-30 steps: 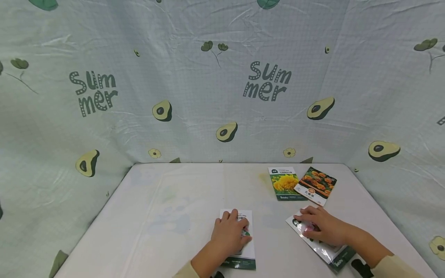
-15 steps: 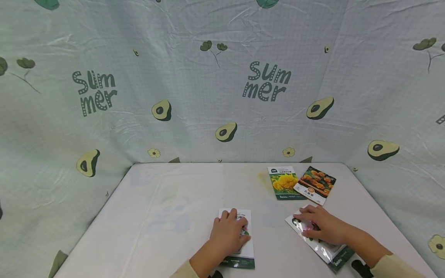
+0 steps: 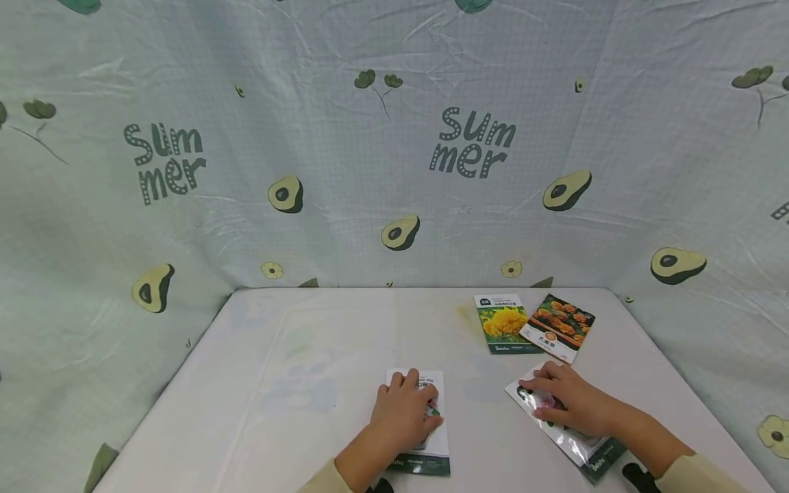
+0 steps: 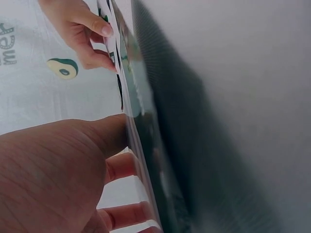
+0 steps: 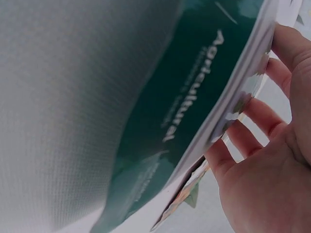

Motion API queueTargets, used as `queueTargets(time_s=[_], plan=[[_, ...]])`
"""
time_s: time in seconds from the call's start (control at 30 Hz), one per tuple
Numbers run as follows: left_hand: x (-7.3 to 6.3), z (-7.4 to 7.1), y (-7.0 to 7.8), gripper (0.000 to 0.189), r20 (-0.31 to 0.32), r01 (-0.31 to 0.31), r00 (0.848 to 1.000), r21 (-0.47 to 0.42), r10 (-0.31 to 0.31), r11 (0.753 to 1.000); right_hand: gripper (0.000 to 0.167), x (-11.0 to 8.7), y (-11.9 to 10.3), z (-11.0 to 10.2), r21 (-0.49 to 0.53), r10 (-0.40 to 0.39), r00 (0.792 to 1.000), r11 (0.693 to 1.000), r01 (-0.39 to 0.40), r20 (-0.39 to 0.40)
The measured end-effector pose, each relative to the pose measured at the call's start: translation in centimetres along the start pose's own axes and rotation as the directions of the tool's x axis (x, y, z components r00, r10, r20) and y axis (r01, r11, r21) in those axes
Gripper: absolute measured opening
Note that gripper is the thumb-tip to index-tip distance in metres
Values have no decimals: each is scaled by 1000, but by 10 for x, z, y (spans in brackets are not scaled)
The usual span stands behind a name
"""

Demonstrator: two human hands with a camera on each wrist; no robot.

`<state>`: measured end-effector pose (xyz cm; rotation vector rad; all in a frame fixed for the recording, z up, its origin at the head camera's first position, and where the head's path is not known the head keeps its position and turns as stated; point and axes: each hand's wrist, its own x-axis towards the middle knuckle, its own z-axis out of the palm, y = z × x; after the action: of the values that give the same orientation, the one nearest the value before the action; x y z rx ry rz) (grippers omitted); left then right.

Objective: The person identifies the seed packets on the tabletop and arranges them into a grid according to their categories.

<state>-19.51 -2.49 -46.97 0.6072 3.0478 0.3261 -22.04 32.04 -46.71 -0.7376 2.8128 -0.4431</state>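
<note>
My left hand (image 3: 403, 411) rests on a white seed packet (image 3: 420, 464) with a dark green bottom band, near the middle front of the table. In the left wrist view the thumb and fingers of that hand (image 4: 53, 170) touch the packet's face (image 4: 138, 97). Farther right, my right hand (image 3: 570, 400) lies over a slanted seed packet (image 3: 576, 448) with a pink flower picture, partly hidden by the fingers. Spread fingertips of the right hand (image 5: 267, 160) touch this packet (image 5: 180, 107) in the right wrist view; they do not curl round it.
Behind the right hand lie two more seed packets: one with a yellow flower (image 3: 505, 325), and one with orange flowers (image 3: 559, 327) overlapping its corner. The white table (image 3: 296, 390) meets a pale hanging cloth (image 3: 345, 150) printed with avocados at the back and sides.
</note>
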Motion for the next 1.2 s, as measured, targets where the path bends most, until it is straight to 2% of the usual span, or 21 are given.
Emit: queueTargets(time_s=[0.63, 1.2], plan=[[-2, -1, -6, 32, -6, -2, 1000, -9, 2, 1000, 56, 0, -3, -1, -31, -27, 999, 999, 27, -27], [-9, -3, -18, 36, -9, -2, 1000, 2, 2, 1000, 55, 1, -1, 0, -27, -13, 1000, 1000, 12, -27]])
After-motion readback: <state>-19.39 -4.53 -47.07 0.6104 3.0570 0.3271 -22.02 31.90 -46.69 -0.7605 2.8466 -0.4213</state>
